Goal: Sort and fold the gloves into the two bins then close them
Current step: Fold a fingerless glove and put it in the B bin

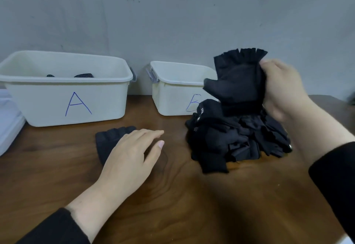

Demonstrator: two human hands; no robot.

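At far left we note flat white lids lying on the counter, beside the bin marked A. Bin A stands open and already holds dark gloves, of which only the tops show above its rim.

In front of bin A a single black glove lies flat on the counter, its finger ends pointing toward the bin. Our left hand rests over its right part, fingers straight and relaxed, gripping nothing.

Right of centre stands the bin marked B, also open; we cannot tell what it contains. Directly before it sits the pile of unsorted black gloves, touching or nearly touching the bin's front wall.

Above the pile, our right hand has its grip closed on the right edge of a fingerless black glove, held upright with finger openings at the top and cuff at the bottom.

The governing relation, in our judgement: the held glove hangs just in front of bin B and well apart from bin A, long axis vertical. The right hand is nearer to B; the left hand is nearer to A.
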